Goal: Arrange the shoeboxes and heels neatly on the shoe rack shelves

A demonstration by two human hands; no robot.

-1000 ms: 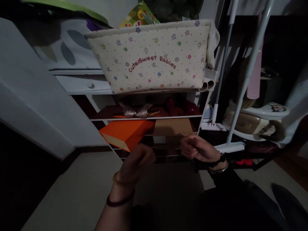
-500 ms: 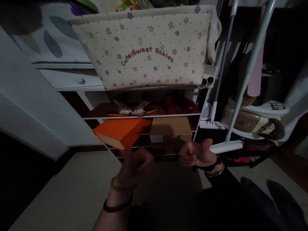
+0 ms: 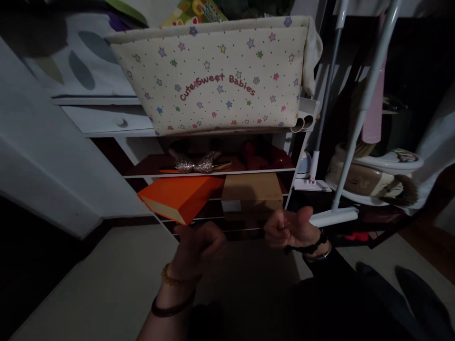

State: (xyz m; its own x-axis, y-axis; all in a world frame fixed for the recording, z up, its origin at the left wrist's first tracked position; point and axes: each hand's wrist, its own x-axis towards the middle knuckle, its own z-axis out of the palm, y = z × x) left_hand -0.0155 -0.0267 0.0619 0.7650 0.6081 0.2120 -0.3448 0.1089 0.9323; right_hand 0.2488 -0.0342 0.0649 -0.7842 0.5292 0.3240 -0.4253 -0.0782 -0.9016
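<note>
The shelf unit spanned the middle of the scene, with a soft-looking fabric basket on top. Lower down at left, the orange box jutted out towards the near side at an angle; it looked like smooth card, stiff and probably light, its faces perhaps a little slippery, best taken by the two long sides. To its right sat the cardboard box, duller and likely easier to hold, though its weight could not be told; its near corners seemed the sound place to take it. The left hand was just below the orange box's near corner, contact unclear, and the right hand was near the cardboard box's right end. Each grip was closed, fingers curled in, with nothing visible inside.
</note>
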